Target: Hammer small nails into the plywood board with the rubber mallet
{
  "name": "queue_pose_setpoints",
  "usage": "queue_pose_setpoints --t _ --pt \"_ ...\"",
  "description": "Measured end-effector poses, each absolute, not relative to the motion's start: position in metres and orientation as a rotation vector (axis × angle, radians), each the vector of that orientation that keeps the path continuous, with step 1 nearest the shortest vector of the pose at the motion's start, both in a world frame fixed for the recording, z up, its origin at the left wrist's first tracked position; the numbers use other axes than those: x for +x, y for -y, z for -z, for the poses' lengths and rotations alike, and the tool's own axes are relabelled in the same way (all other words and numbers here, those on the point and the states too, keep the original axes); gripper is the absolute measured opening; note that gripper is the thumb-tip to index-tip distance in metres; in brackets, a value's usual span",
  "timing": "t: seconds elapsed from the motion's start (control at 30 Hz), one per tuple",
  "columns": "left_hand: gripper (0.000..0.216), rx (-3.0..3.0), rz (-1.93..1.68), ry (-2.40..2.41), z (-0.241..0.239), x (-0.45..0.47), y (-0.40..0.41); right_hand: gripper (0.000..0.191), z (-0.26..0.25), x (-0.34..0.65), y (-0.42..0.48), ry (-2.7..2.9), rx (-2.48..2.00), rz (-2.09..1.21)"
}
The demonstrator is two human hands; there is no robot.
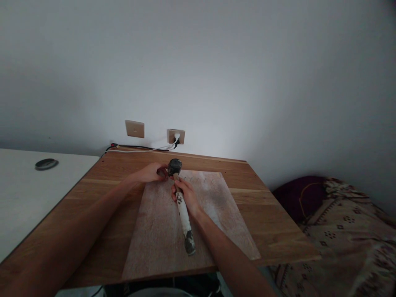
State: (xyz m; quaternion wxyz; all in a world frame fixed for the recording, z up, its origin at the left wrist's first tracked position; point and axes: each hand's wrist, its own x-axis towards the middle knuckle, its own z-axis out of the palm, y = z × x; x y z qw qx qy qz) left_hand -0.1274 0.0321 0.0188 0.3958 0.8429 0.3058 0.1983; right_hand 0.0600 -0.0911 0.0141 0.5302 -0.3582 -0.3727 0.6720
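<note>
My right hand [186, 194] grips a hammer [185, 216] high on its handle, close under the dark head. The handle is coated in chipped white and has a dark end pointing toward me. Beneath it lies a thin, worn board [161, 231] flat on the wooden table. At the board's far left corner, my left hand [154, 172] has its fingers pinched together just left of the hammer head; what is between the fingertips is too small to make out. Several small thin marks or nails [199, 180] run in a row along the board's far edge.
The wooden table [262, 206] stands against a wall with a socket [177, 136], a plug and cables along its back edge. A white surface [21, 185] with a dark round object [46, 164] adjoins on the left. Patterned bedding [343, 231] lies to the right.
</note>
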Motion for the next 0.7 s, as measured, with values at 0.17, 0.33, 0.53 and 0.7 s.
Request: queue_pose_setpoints --t 0.17,0.33,0.53,0.7 --pt "0.036 2.104 -0.51 -0.716 -0.0147 -0.1288 -0.0352 0.036 -0.0156 0.0589 0.0886 0.914 -0.864 -1.595" --pt "0.038 2.064 -0.547 -0.712 -0.0125 -0.1293 -0.0348 0.034 -0.0138 0.058 0.0892 0.969 -0.866 -1.576" --pt "0.045 2.065 -0.565 -0.739 -0.0144 -0.1294 -0.0328 0.03 -0.0131 0.0572 0.09 1.024 -0.941 -1.583" --pt "0.046 2.065 -0.545 -0.737 -0.014 -0.1295 -0.0338 0.034 -0.0136 0.0572 0.0899 1.009 -0.92 -1.572"
